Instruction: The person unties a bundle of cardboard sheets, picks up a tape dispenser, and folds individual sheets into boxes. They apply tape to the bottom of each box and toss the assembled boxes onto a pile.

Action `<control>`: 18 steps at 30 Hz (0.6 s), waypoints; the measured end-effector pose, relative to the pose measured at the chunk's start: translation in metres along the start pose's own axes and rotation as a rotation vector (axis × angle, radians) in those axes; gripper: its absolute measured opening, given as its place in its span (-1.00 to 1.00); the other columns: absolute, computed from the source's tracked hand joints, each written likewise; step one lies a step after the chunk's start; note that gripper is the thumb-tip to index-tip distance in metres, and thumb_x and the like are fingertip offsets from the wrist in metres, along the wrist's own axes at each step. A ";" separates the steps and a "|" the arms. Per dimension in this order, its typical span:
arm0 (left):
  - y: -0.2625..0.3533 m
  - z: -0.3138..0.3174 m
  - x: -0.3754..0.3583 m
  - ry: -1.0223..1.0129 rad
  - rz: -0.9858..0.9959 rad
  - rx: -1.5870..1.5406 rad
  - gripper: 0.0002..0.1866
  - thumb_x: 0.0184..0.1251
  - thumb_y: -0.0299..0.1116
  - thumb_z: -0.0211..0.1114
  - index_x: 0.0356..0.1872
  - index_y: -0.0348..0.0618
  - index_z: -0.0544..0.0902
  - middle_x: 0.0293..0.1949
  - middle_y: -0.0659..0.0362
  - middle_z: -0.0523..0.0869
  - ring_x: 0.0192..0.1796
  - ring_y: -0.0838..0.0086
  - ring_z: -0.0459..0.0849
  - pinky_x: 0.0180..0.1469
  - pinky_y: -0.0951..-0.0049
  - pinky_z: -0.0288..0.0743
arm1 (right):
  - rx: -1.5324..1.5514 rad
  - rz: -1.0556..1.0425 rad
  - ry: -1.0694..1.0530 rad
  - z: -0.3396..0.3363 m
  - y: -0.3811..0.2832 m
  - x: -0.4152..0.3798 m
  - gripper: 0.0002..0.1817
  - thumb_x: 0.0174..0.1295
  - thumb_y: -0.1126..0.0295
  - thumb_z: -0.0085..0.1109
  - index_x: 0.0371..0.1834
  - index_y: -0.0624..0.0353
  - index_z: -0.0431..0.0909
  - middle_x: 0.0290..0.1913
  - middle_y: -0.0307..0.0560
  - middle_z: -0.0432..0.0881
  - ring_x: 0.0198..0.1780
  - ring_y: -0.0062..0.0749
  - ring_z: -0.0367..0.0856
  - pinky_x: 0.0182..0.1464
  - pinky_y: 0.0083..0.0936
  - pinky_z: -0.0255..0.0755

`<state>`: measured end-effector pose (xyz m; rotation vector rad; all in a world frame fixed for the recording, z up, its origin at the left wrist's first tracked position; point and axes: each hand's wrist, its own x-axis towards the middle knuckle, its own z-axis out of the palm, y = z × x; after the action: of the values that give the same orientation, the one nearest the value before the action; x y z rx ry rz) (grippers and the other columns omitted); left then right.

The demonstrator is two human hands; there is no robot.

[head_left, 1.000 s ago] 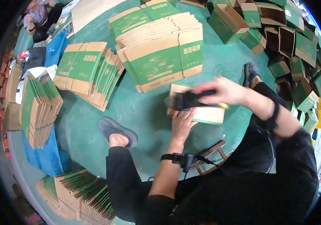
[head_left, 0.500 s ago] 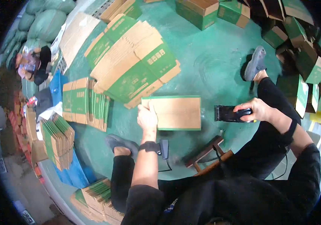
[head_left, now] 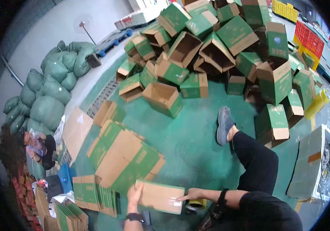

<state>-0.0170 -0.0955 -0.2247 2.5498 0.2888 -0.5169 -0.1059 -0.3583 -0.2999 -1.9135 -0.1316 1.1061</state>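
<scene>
The left hand (head_left: 135, 195) grips, pointing forward, while the right hand (head_left: 193, 194) reaches inward with thumb (head_left: 181, 198) extended.

The right hand (head_left: 191, 195) has moved in, now touching the box (head_left: 157, 196).

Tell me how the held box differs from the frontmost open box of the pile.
The held box shows a closed brown face; the open box shows its inside. The held box is between left grip and right grip; the open box rests on the floor. Both are brown-and-green cardboard.
</scene>
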 end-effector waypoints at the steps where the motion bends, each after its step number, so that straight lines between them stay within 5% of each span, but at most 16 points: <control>1: 0.026 -0.003 0.024 0.178 0.200 0.164 -0.28 0.01 0.12 0.17 0.09 -0.27 0.40 0.01 -0.15 0.49 0.08 0.08 0.45 0.13 0.26 0.27 | 0.226 -0.042 0.089 -0.016 -0.003 -0.017 -0.06 -0.22 -0.38 0.10 -0.07 0.39 0.47 -0.09 0.13 0.54 0.00 -0.17 0.47 0.06 -0.33 0.29; 3: 0.181 -0.056 0.022 0.283 0.784 0.076 -0.29 0.02 0.00 0.21 0.18 -0.19 0.31 0.13 -0.10 0.39 0.19 0.11 0.35 0.19 0.23 0.23 | 0.616 -0.206 0.351 -0.058 -0.001 -0.033 -0.27 -0.19 -0.08 0.34 -0.06 0.29 0.49 -0.06 -0.01 0.53 -0.01 -0.34 0.46 0.08 -0.41 0.29; 4: 0.268 -0.095 0.004 0.445 1.283 -0.004 -0.28 0.02 -0.05 0.23 0.22 -0.14 0.26 0.22 -0.07 0.28 0.27 0.15 0.23 0.25 0.24 0.14 | 0.730 -0.437 0.583 -0.094 -0.018 -0.051 -0.35 -0.07 0.06 0.30 0.04 0.27 0.42 -0.08 -0.10 0.53 -0.04 -0.45 0.46 0.00 -0.50 0.35; 6: 0.389 -0.148 -0.067 0.994 1.833 -0.072 -0.29 0.01 -0.17 0.26 0.23 -0.16 0.25 0.24 -0.04 0.26 0.32 0.14 0.14 0.29 0.27 0.00 | 1.164 -0.875 0.876 -0.167 -0.060 -0.104 -0.40 0.09 0.28 0.16 0.21 0.19 0.21 -0.14 -0.26 0.47 -0.25 -0.60 0.43 -0.26 -0.56 0.43; 8: 0.442 -0.189 -0.083 1.293 2.050 -0.330 -0.40 0.06 -0.35 0.23 0.17 -0.32 0.29 0.21 -0.07 0.29 0.26 0.15 0.24 0.25 0.35 0.07 | 1.355 -1.019 1.060 -0.212 -0.087 -0.135 -0.49 0.17 0.30 0.06 0.18 0.19 0.24 -0.19 -0.26 0.47 -0.30 -0.61 0.42 -0.42 -0.63 0.40; 10: 0.420 -0.188 -0.053 1.217 1.593 -0.329 -0.45 0.21 -0.31 0.13 0.20 -0.28 0.24 0.24 0.00 0.27 0.28 0.26 0.23 0.27 0.36 0.05 | 1.247 -0.915 0.973 -0.219 -0.077 -0.155 -0.50 0.16 0.28 0.08 0.16 0.20 0.27 -0.14 -0.24 0.48 -0.27 -0.60 0.44 -0.39 -0.63 0.41; 12: 0.358 -0.170 0.018 1.056 1.319 -0.120 -0.48 0.13 -0.38 0.17 0.13 -0.34 0.31 0.19 -0.09 0.31 0.23 0.17 0.29 0.23 0.32 0.14 | 1.185 -0.737 0.802 -0.206 -0.048 -0.155 -0.52 0.15 0.32 0.09 0.13 0.22 0.29 -0.13 -0.21 0.51 -0.21 -0.58 0.46 -0.25 -0.56 0.43; 13: 0.309 -0.152 0.060 0.939 1.105 0.027 -0.46 0.10 -0.37 0.19 0.14 -0.32 0.32 0.18 -0.09 0.32 0.25 0.17 0.27 0.25 0.28 0.12 | 1.124 -0.756 0.825 -0.194 -0.039 -0.144 -0.47 0.09 0.20 0.15 0.11 0.20 0.31 -0.23 -0.25 0.52 -0.50 -0.62 0.48 -0.53 -0.68 0.39; 16: 0.142 -0.091 0.128 0.552 0.605 0.227 -0.33 0.00 -0.36 0.27 0.20 -0.21 0.26 0.28 -0.05 0.16 0.30 0.11 0.13 0.28 0.25 0.06 | 1.334 -0.731 0.617 -0.167 -0.009 -0.130 -0.44 0.12 0.13 0.10 0.13 0.22 0.29 -0.19 -0.20 0.52 -0.40 -0.54 0.46 -0.39 -0.61 0.36; 18: 0.050 -0.063 0.153 0.509 0.361 0.303 -0.21 -0.05 -0.35 0.32 0.26 -0.18 0.13 0.32 0.00 0.06 0.34 0.14 0.03 0.28 0.10 0.01 | 1.619 -0.732 0.576 -0.161 0.000 -0.119 -0.42 0.14 0.03 0.04 0.10 0.22 0.29 -0.21 -0.17 0.51 -0.39 -0.52 0.42 -0.29 -0.61 0.34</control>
<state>0.1554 -0.0889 -0.2161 2.9071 -0.0876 0.2501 -0.0579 -0.5189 -0.1916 -0.4912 0.2986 -0.0605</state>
